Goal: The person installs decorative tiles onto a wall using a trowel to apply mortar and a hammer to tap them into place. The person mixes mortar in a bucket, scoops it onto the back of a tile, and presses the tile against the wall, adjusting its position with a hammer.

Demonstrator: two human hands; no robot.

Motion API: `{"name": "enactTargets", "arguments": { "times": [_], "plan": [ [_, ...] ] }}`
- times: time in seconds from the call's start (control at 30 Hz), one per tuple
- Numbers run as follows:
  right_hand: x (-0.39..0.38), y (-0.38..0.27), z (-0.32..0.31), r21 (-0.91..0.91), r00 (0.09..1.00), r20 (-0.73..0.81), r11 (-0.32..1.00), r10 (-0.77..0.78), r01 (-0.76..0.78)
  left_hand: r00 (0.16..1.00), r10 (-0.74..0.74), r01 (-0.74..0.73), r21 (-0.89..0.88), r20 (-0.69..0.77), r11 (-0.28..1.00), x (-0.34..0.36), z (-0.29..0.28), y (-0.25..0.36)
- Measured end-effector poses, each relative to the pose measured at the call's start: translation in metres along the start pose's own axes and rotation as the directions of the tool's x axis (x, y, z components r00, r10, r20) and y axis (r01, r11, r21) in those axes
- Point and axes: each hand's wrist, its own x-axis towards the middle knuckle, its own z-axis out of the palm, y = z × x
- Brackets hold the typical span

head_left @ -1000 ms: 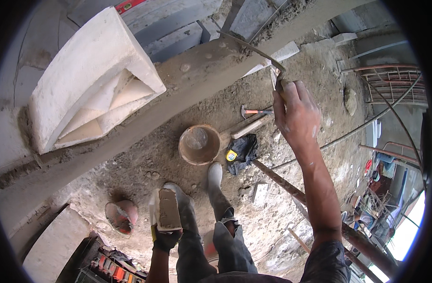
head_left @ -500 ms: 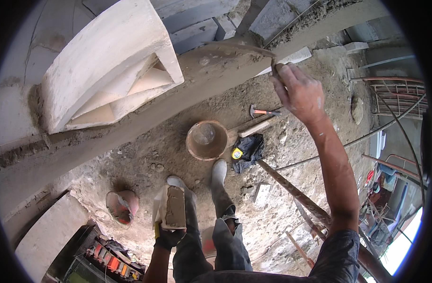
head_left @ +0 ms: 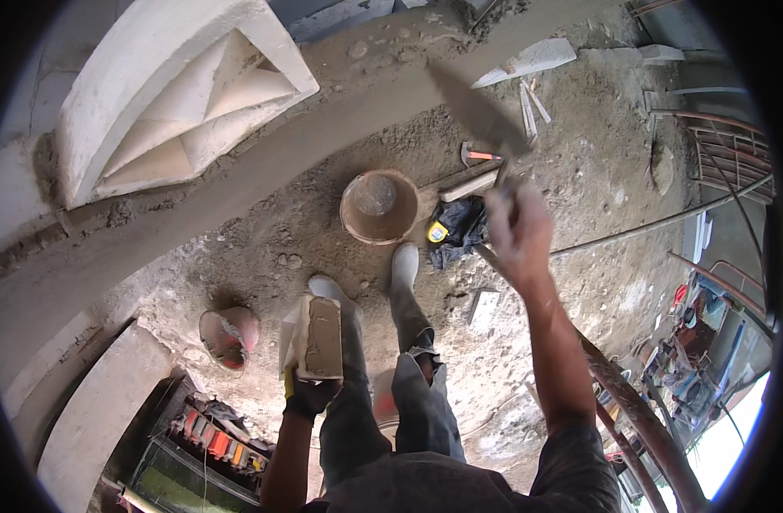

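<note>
My right hand (head_left: pixel 520 224) is closed round the handle of a pointed trowel (head_left: pixel 481 111), held out over the dirt floor and slightly blurred by motion. The trowel's blade points up and left toward the mortar-covered ledge (head_left: pixel 340 128). Low in front of my left leg, my gloved left hand (head_left: pixel 310 393) grips a pale block (head_left: pixel 297 338) from its near end. Grey-brown mortar (head_left: pixel 325 336) coats the block's upper face. On the ledge at the left stands a white curved openwork block (head_left: pixel 177 103) with triangular hollows.
A round bucket (head_left: pixel 413 205) stands before my boots, beside a yellow tape measure (head_left: pixel 438 232) on a black bag (head_left: pixel 460 227). Further off lies an orange-handled hammer (head_left: pixel 484 156). Another bucket (head_left: pixel 248 329) tilts at the left. Poles (head_left: pixel 622 402) slant along the right.
My right hand and the trowel have come down and nearer, away from the ledge, and the blade now shows fully. The left hand still holds the block. The whole view has shifted slightly.
</note>
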Motion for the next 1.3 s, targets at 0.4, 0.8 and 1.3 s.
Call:
{"name": "enactTargets", "arguments": {
  "times": [0.4, 0.8, 1.3],
  "plan": [
    [-0.094, 0.199, 0.310, -0.540, 0.662, 0.637, 0.841, 0.395, 0.018, 0.965, -0.255, 0.212, -0.390, -0.061, 0.896, 0.029, 0.075, 0.049],
    [-0.068, 0.261, 0.433, -0.659, 0.893, 0.445, 0.649, -0.071, 0.380, 0.787, 0.573, -0.045, 0.905, -0.229, 0.423, 0.207, -0.007, 0.104],
    [-0.026, 0.253, 0.368, -0.054, 0.427, 0.873, 0.918, 0.235, -0.394, 0.698, 0.704, -0.046, 0.989, 0.134, -0.143, 0.160, 0.004, 0.133]
  ]
}}
